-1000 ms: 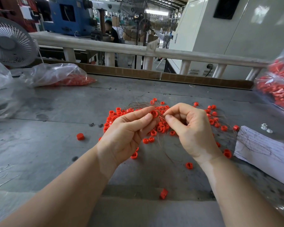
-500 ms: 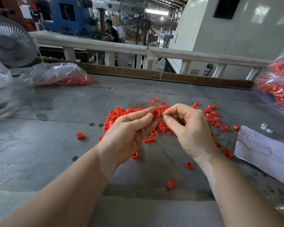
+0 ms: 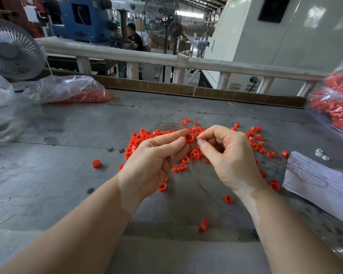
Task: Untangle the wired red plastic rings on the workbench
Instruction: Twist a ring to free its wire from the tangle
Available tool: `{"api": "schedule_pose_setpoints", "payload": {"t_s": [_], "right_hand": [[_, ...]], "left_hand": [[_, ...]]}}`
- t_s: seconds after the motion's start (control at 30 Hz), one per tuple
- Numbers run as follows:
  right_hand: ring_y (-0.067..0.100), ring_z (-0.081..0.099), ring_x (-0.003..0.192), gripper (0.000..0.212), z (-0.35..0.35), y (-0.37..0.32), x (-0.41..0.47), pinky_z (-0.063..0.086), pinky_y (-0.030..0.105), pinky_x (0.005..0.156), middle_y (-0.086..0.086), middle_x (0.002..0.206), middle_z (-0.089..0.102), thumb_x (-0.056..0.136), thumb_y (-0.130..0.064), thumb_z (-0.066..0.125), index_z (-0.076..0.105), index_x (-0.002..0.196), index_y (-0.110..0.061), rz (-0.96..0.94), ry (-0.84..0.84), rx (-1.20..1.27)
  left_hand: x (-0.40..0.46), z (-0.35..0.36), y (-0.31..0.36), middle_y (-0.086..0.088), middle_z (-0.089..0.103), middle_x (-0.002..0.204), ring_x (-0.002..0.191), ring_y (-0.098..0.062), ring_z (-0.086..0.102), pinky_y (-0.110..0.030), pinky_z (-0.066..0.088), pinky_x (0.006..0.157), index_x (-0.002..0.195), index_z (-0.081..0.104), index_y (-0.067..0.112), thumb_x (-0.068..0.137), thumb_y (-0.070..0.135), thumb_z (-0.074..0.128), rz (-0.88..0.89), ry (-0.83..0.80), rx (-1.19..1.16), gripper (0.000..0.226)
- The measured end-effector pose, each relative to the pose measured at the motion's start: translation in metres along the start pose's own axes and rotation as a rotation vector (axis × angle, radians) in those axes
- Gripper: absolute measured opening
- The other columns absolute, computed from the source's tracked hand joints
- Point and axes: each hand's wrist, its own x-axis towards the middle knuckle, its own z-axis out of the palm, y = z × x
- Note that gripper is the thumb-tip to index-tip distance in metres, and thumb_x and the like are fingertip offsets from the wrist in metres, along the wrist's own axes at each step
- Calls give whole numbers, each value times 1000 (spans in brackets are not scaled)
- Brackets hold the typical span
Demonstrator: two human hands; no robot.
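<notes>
Head view shows two bare hands raised a little above a grey desk (image 3: 48, 184), at the centre of the frame. The left hand (image 3: 151, 161) pinches one red ring (image 3: 189, 137) between thumb and forefinger, so its grip is closed on this ring. The right hand (image 3: 229, 157) has its fingers curled, and its thumb and forefinger meet just beside the ring, where a thin wire (image 3: 196, 138) comes out; its grip seems closed on that wire, though the wire is very fine there. Under and behind the hands lies a pile of red rings (image 3: 139, 139) tangled with brown wires (image 3: 166, 125), spread toward the right of the frame. Some loose rings lie apart: one (image 3: 96, 164) at centre left, one (image 3: 228, 199) below the right wrist, one (image 3: 204, 224) lower centre. A white paper (image 3: 321, 184) lies at the right edge. Clear bags with red parts rest at upper left (image 3: 67, 89) and upper right (image 3: 337, 107). A small grey fan (image 3: 12, 50) stands at the upper left.
</notes>
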Motion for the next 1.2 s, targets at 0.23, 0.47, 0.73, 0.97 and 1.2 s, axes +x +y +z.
{"api": "schedule_pose_setpoints", "payload": {"t_s": [0.23,0.47,0.73,0.97,1.2], "right_hand": [[4,54,55,21,-2,-1,1,42,16,55,2,60,64,82,2,64,65,71,-16,-8,-8,27],[4,55,57,19,-3,-2,1,42,15,57,0,61,64,81,-4,64,65,69,-18,34,-40,127],[-1,46,46,8,-4,-2,3,34,8,48,-9,50,57,76,-15,62,65,69,-18,157,-79,354],[0,45,44,9,-5,-4,4,33,7,46,-10,47,54,75,-15,62,65,67,-18,161,-92,392],[1,44,45,10,-6,-6,3,33,8,46,-7,48,53,75,-14,63,65,66,-18,150,-93,406]], "left_hand": [[-1,1,0,-10,74,79,74,-13,72,-14,55,63,78,77,8,65,1,58,-5,-15,14,25],[-1,0,0,-10,73,77,72,-14,72,-14,55,60,76,77,7,64,0,58,-5,-15,9,23],[-3,0,2,-6,74,78,77,-10,71,-12,54,64,78,78,13,66,3,59,-26,-121,-3,25],[-3,0,2,-7,74,77,74,-12,72,-14,55,62,75,78,10,66,0,57,-23,-111,-37,24],[-4,-1,3,-8,74,81,78,-13,72,-14,54,64,77,78,12,67,1,56,-18,-141,-34,26]]}}
